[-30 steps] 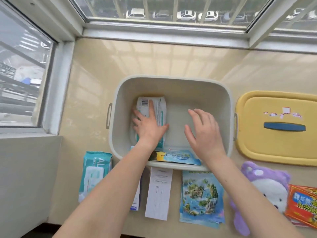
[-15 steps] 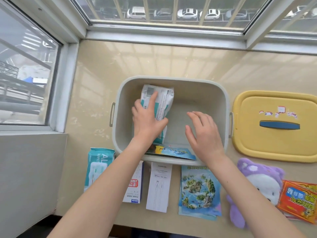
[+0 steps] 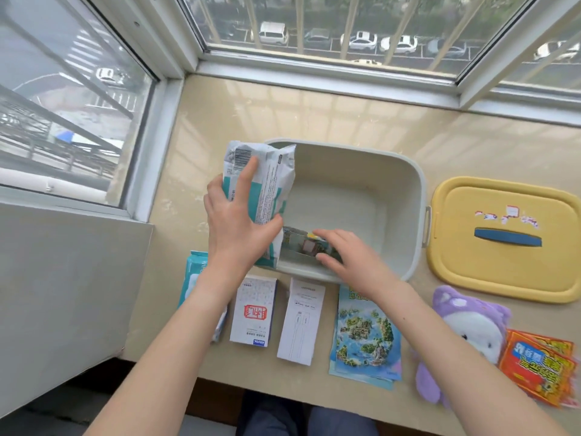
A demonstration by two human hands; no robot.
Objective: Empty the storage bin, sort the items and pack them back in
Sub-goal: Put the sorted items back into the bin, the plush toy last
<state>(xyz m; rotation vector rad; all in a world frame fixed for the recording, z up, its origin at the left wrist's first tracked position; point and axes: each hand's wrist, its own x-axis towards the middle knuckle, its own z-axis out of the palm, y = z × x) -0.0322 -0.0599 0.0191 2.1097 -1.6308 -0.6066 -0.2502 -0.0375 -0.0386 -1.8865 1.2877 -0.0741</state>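
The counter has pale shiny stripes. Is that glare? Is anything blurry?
Head view: yes, daylight from the window glares off the counter in pale bands. Head view: the booklet pinched by the right hand is smeared; the pack in the left hand looks sharp.

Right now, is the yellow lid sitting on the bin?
No, the yellow lid lies flat on the sill to the right of the open bin.

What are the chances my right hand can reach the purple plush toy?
Probably yes: the plush toy lies uncovered on the counter beside that arm. But the right hand is in the bin holding a booklet, so it isn't free.
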